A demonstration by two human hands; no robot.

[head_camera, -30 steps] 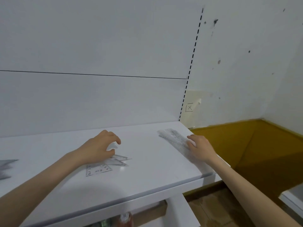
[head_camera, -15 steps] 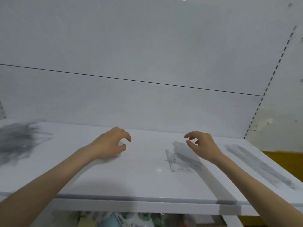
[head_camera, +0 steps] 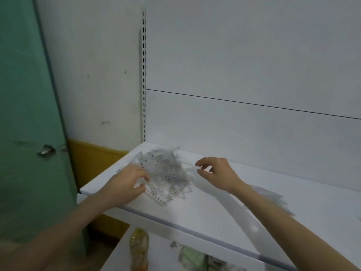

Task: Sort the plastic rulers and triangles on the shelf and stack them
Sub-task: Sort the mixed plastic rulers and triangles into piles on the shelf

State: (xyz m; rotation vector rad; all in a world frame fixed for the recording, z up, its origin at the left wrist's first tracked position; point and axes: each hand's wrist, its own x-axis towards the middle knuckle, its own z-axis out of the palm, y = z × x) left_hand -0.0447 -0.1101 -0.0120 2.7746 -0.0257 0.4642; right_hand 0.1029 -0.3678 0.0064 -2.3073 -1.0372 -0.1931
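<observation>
left hand [head_camera: 125,184] pinches the seven o'clock edge of the jumbled heap of rulers and triangles [head_camera: 164,169] at the nine o'clock end of the shelf [head_camera: 205,212]; right hand [head_camera: 216,175], at the heap's three o'clock, is half-curled, hold unclear. most sorting looks left to do.

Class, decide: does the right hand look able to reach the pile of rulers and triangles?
Probably yes: the right hand hovers just right of the pile, nothing between them; the left hand holds only its near-left edge.
</observation>
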